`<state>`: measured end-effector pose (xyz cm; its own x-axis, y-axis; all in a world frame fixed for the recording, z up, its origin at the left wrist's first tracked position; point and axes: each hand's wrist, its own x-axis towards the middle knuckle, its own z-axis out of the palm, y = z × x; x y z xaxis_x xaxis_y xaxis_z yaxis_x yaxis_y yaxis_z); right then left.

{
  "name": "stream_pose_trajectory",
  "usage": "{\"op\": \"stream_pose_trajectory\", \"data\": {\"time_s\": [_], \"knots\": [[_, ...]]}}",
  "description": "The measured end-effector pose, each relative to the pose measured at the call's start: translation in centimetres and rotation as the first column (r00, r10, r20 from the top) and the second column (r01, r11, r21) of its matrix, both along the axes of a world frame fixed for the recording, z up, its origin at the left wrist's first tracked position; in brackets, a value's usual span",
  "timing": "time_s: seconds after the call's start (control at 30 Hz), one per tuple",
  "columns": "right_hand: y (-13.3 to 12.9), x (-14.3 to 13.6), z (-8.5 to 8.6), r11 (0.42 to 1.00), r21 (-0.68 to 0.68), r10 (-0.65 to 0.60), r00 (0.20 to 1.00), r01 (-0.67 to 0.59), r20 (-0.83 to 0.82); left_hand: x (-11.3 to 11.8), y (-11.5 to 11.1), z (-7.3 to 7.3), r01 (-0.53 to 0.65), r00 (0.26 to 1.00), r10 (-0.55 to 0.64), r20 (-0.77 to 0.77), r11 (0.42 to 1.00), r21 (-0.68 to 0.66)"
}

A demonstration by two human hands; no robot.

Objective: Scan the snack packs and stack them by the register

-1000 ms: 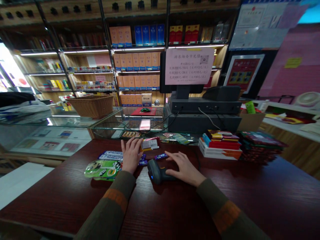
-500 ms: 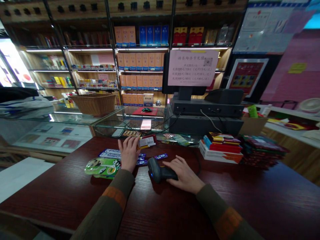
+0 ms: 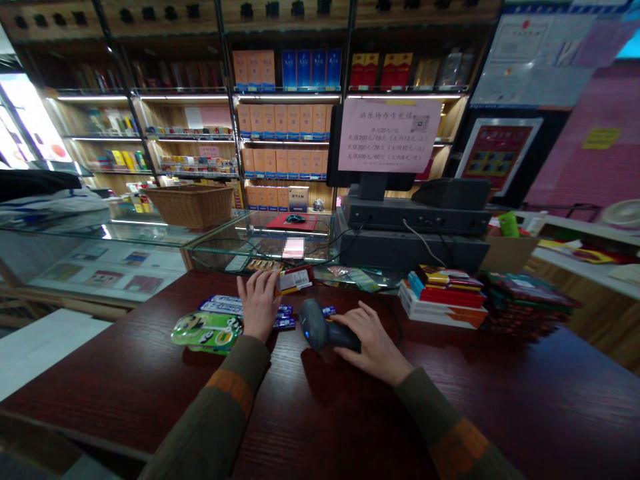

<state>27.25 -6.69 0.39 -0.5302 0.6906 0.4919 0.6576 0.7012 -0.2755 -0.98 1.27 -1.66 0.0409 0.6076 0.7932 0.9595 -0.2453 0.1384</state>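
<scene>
My right hand (image 3: 373, 343) grips the handle of a black barcode scanner (image 3: 316, 325), thumb below and fingers bent round it. Its head points left, with a small blue light showing. My left hand (image 3: 260, 305) has its fingers closed on the near end of a dark red and yellow packet (image 3: 296, 280), whose white barcode label faces up toward me. Beside that hand lie blue-and-white packets (image 3: 220, 305) and a green blister pack with panda pictures (image 3: 209, 331). Several small blue-purple packs (image 3: 285, 323) lie partly behind the left hand, and the scanner hides part of another.
Boxes (image 3: 443, 310) and a pile of dark red packets (image 3: 530, 300) stand on the right of the brown counter (image 3: 310, 427). Ahead are a till (image 3: 413, 230) with a pink notice (image 3: 390, 137), a glass case (image 3: 240, 233) and a wicker basket (image 3: 193, 205).
My right hand has lifted the barcode scanner slightly, up and to the right, and it now covers more of the small pack behind. The left hand stays at the packet.
</scene>
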Motion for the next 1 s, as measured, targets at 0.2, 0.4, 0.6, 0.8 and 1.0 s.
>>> {"op": "stream_pose_trajectory", "data": {"time_s": [0.2,0.4,0.6,0.8,1.0], "knots": [[0.0,0.0,0.0,1.0,-0.013,-0.002,1.0,0.002,0.007,0.0,-0.1,0.1,-0.019,1.0,0.019,-0.019,1.0,-0.008],[0.0,0.2,-0.3,1.0,-0.022,0.002,1.0,-0.002,0.015,0.0,-0.1,0.1,-0.018,1.0,0.018,-0.014,1.0,-0.001],[0.4,0.1,-1.1,0.996,-0.084,0.021,0.999,-0.018,0.042,0.1,-0.2,0.2,-0.012,1.0,0.012,0.004,1.0,0.006],[0.5,-0.2,-2.0,0.989,-0.142,0.056,0.996,-0.047,0.062,0.1,-0.2,0.2,-0.003,1.0,0.003,0.001,1.0,0.0],[0.5,-0.2,-2.1,0.985,-0.165,0.05,0.997,-0.04,0.057,0.2,-0.4,0.4,0.003,1.0,-0.003,-0.004,1.0,-0.006]]}}
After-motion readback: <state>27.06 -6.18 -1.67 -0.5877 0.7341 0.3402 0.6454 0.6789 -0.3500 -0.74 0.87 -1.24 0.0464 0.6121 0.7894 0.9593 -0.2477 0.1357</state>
